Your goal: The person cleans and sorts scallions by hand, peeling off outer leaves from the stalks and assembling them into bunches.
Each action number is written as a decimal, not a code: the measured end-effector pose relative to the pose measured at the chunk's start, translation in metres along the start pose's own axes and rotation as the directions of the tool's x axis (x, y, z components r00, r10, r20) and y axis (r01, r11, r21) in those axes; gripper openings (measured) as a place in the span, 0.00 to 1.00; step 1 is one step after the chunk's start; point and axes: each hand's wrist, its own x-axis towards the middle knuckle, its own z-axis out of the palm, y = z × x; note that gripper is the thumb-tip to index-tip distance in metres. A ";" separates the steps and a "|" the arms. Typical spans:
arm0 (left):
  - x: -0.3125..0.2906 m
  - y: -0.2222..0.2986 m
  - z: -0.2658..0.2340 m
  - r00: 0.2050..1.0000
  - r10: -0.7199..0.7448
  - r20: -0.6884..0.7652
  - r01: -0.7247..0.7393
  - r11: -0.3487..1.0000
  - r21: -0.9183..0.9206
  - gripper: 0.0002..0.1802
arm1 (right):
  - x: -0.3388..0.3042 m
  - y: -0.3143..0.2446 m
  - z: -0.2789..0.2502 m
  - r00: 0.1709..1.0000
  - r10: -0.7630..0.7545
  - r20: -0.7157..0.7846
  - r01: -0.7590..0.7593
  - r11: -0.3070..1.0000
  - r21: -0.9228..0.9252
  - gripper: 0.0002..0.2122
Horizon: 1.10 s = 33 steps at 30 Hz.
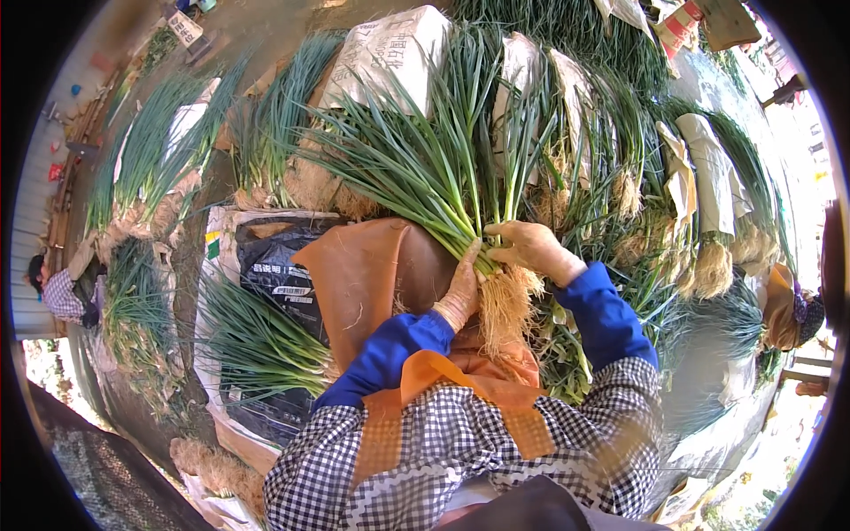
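Observation:
My left hand is wrapped round the lower stalks of a bunch of green garlic, just above its pale stringy roots. The long green leaves fan out away from me, mostly to the far left. At the right side of the same stalks, my right hand is closed, its thumb and fingers pinching at stems near the base. Which stems lie between those fingertips is partly hidden. Both hands are above a brown apron spread over my lap.
Loose green garlic lies on black plastic to my left. Upright bundles stand ahead, beside a white sack. More rooted bundles are at right. Other people are at the far left and far right.

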 end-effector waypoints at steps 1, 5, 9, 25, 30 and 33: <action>0.006 -0.003 -0.008 0.996 0.018 0.085 -0.021 0.999 0.036 0.13 | 0.012 0.006 0.006 0.995 -0.072 0.065 0.075 0.996 -0.046 0.16; 0.016 -0.008 -0.020 0.997 0.042 0.062 -0.046 0.997 0.069 0.13 | 0.031 0.026 0.014 0.898 0.131 0.421 -0.228 0.955 0.190 0.16; 0.021 -0.010 -0.024 0.999 -0.015 0.038 0.012 0.998 0.066 0.13 | 0.023 0.044 0.026 0.925 -0.019 0.380 -0.167 0.877 0.451 0.13; 0.026 0.011 -0.052 0.891 0.028 0.452 0.046 0.987 -0.152 0.09 | -0.108 0.154 0.039 0.606 0.759 0.236 -0.448 0.572 -0.687 0.11; 0.018 0.027 -0.066 0.905 0.031 0.423 0.049 0.983 -0.177 0.10 | -0.089 0.052 0.010 0.802 0.540 0.254 -0.556 0.831 -0.010 0.15; 0.012 0.022 -0.047 0.840 0.070 0.538 0.090 0.960 -0.266 0.10 | -0.064 0.010 0.029 0.817 0.513 0.262 -0.388 0.155 0.908 0.17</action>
